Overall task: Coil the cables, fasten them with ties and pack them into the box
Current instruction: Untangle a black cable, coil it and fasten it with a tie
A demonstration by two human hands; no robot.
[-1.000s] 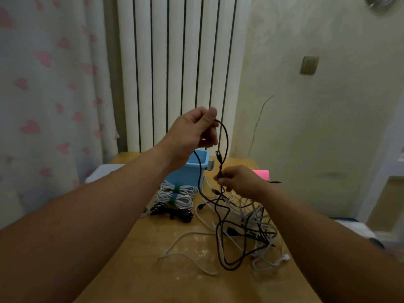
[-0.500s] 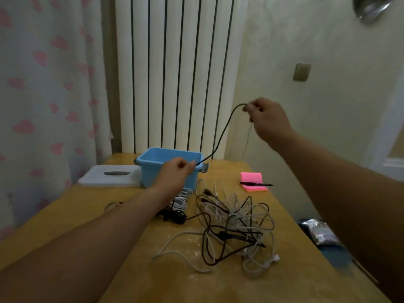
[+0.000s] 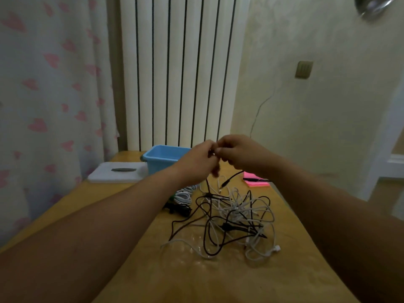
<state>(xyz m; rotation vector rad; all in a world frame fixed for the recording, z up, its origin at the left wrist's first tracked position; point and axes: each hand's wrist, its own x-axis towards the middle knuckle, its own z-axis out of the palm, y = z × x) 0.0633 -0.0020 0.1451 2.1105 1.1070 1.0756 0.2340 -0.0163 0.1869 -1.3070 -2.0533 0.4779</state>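
Thin black cable (image 3: 207, 185) hangs from the two hands, which meet in the air just in front of the open blue plastic box (image 3: 161, 157). The left hand (image 3: 200, 164) has its fingers curled round the strand. The right hand (image 3: 239, 156) touches it fingertip to fingertip and also pinches the cable (blur hides the exact grip). The cable's plug end (image 3: 225, 183) juts out below the right hand, and the rest drops into the loose tangle of black and white cables (image 3: 238, 215) on the yellowish wooden table (image 3: 218, 276). Near the box lie a coiled white cable bundle (image 3: 183, 195) and a coiled black cable bundle (image 3: 180, 209), side by side. A flat white lid (image 3: 115, 171) lies left of the box. A pink notepad (image 3: 256, 184) with a black pen (image 3: 253, 179) on it lies to the right.
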